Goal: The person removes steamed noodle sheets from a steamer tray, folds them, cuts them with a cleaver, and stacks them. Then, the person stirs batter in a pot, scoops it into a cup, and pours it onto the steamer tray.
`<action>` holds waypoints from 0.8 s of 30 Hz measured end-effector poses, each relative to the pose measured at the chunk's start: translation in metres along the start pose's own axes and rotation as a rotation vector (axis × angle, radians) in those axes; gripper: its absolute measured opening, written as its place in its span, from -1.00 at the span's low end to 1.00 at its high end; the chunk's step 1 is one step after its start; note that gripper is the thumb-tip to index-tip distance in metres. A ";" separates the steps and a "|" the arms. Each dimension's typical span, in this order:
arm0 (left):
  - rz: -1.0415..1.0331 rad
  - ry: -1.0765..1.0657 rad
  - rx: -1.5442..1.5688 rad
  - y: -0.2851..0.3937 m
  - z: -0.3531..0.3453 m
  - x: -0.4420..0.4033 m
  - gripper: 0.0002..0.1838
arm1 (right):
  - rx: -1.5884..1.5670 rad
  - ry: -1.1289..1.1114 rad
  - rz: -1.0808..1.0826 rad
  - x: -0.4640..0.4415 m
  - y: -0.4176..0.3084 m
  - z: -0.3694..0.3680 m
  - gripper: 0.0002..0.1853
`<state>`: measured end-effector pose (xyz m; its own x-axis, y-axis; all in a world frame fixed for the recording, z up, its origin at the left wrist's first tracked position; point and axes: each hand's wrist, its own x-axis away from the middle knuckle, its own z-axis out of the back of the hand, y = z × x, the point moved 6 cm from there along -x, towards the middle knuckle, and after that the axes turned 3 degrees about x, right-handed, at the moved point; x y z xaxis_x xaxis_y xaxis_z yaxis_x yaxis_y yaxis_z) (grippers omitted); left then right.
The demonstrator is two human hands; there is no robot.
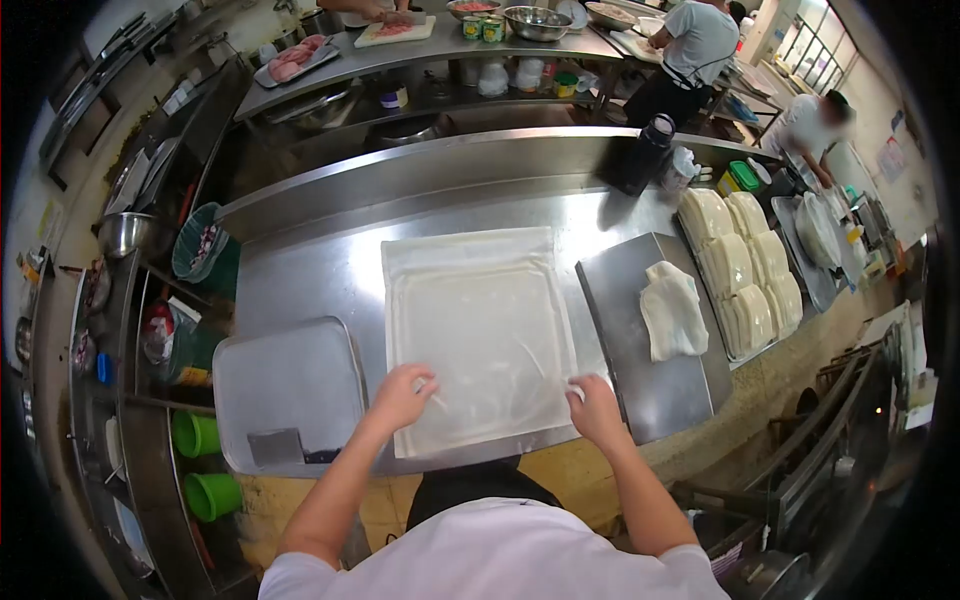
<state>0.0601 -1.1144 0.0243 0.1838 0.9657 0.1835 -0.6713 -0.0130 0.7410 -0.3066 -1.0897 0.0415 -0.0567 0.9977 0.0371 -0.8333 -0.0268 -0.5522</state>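
Note:
A large, thin, translucent off-white sheet (480, 320) lies spread nearly square on the steel table before me; whether it is dough or cloth I cannot tell. Its borders look doubled and slightly wrinkled. My left hand (402, 395) is at the sheet's left side near the front, its fingers curled and pinched together at the edge. Opposite it, my right hand (594, 405) pinches the right edge at about the same height. To the right, a crumpled cream-coloured piece (672, 312) of cloth-like material rests on a flat steel box or board (625, 350).
A metal tray (290, 375) with a flat scraper-like blade (275, 447) sits at left. Pale, glossy folded stacks (727, 262) fill a tray at right. A dark bottle (645, 160) stands by the raised back ledge (430, 165). Other people work at farther tables.

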 end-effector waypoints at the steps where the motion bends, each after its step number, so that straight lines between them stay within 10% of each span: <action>1: -0.038 0.020 -0.007 0.009 -0.005 -0.025 -0.69 | -0.006 0.013 0.030 -0.027 -0.012 -0.002 -0.72; 11: -0.025 0.009 -0.475 -0.009 -0.025 -0.217 -0.25 | 0.325 -0.220 0.063 -0.284 -0.036 -0.111 -0.28; 17: -0.130 -0.091 -0.567 0.014 -0.036 -0.217 -0.22 | 0.137 -0.436 0.120 -0.262 -0.099 -0.147 -0.16; 24: 0.054 -0.003 -0.657 -0.071 0.053 -0.165 -0.25 | 0.639 -0.294 -0.011 -0.251 0.015 -0.069 -0.22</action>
<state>0.1159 -1.2870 -0.0243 0.1386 0.9675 0.2117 -0.9781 0.1002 0.1827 -0.2665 -1.3364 -0.0338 -0.1171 0.9424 0.3132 -0.9895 -0.1376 0.0442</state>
